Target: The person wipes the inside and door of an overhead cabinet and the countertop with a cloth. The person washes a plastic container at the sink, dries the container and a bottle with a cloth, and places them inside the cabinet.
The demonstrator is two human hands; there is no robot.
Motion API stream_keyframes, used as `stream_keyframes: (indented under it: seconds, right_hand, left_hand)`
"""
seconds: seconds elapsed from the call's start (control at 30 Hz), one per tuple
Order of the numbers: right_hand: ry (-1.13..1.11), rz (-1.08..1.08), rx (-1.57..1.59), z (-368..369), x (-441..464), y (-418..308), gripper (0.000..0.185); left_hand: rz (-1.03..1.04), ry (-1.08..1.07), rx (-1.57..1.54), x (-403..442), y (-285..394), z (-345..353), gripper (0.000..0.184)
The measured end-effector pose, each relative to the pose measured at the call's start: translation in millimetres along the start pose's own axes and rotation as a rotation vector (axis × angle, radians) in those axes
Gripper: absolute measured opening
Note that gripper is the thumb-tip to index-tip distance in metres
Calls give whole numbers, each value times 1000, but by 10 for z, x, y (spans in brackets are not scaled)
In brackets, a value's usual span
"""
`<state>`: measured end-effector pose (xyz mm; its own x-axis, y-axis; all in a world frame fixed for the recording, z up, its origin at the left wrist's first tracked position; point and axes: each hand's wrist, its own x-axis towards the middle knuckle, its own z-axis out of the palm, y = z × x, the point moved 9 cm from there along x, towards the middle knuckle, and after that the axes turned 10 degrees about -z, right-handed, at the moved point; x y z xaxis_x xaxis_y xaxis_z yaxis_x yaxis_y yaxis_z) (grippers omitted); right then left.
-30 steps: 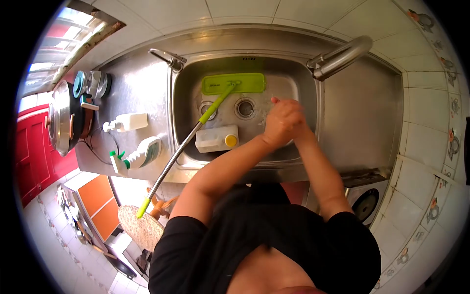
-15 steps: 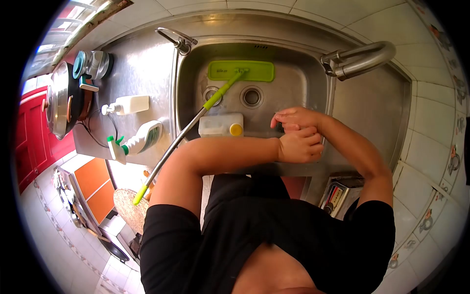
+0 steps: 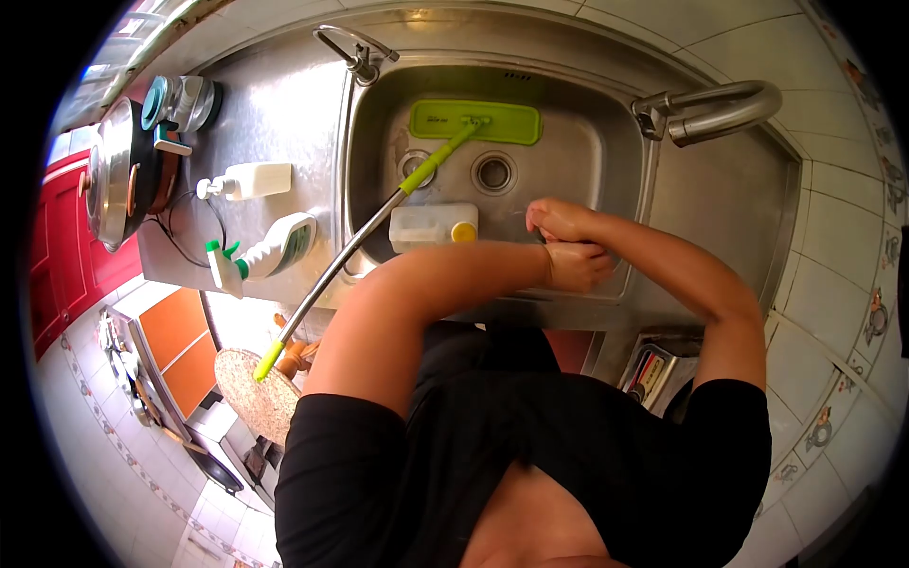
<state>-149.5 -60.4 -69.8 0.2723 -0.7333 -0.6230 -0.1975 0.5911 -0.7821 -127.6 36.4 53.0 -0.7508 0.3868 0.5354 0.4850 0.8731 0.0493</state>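
Observation:
My right hand (image 3: pixel 559 220) is over the near right part of the metal sink (image 3: pixel 578 123), its fingers curled inward. Just below it my left hand (image 3: pixel 578 266) is closed, fingers bent, close against the underside of the right hand and wrist. Whatever lies between the two hands is hidden. Left of them, a translucent plastic bottle with a yellow cap (image 3: pixel 434 227) lies on its side in the sink. A flat mop with a lime-green head (image 3: pixel 516 121) rests at the far side of the basin, its pole slanting out over the left rim.
Two faucets, a small one (image 3: pixel 360 64) at left and a large one (image 3: pixel 710 112) at right, stand by the sink. On the left counter are a pump bottle (image 3: pixel 258 180), a spray bottle (image 3: pixel 284 248), a glass jar (image 3: pixel 194 104) and a large pot (image 3: pixel 114 180).
The whole view has shifted slightly. My left hand has moved up against the right one, and a dark green bit seen between the hands earlier is now hidden.

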Motion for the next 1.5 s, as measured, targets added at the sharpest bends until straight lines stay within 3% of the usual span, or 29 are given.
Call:
stream_keyframes:
  seconds: [0.23,0.6,0.73,0.8,0.83,0.9,1.0,1.07,1.1,1.2,1.3,1.4,1.5]
  right_hand:
    - [98,-20,-211,5,162,83,22]
    - [84,-21,-423,139,340,235,16]
    - [233,97,213,-31,97,393,20]
    - [412,258,629,-105,-231,439,21]
    - [450,225,685,-162,-296,444,24]
    - [528,157,813,-233,-403,489,30]
    - [729,-76,548,-461,-508,495,36]
    - [808,-206,-92,-587,-592,250,38]
    - [834,-267,-418,-578,-617,58,40]
    - [1045,-357,528,-545,-911,-103,37]
    - [910,-287,833,63,-926,-353,36]
    - [866,-391,659,222,-871,-383,36]
    - [1124,-320,-216,153,-1359,-975,35]
  left_hand:
    - [27,-97,15,-185,108,342,26]
    - [71,-172,127,-312,221,440,22]
    - [119,-384,-69,-392,201,275,32]
    - [-87,-151,-153,-315,-40,-348,28]
    - [-185,-31,-194,-340,-145,-607,26]
    - [-527,-68,-174,-518,-436,-685,28]
    - [-1139,-37,-428,-866,-782,-705,30]
    - [-1567,2,-713,-1228,-793,-656,35]
    - [-1632,-33,-778,-1251,-772,-647,39]
    - [-1572,132,-790,-1527,-794,-342,41]
    - [-1431,334,-709,-1421,-770,-600,40]
    - [-1308,171,-969,-1315,-651,-645,39]
    - [-1456,-192,-1099,-1559,-686,-675,43]
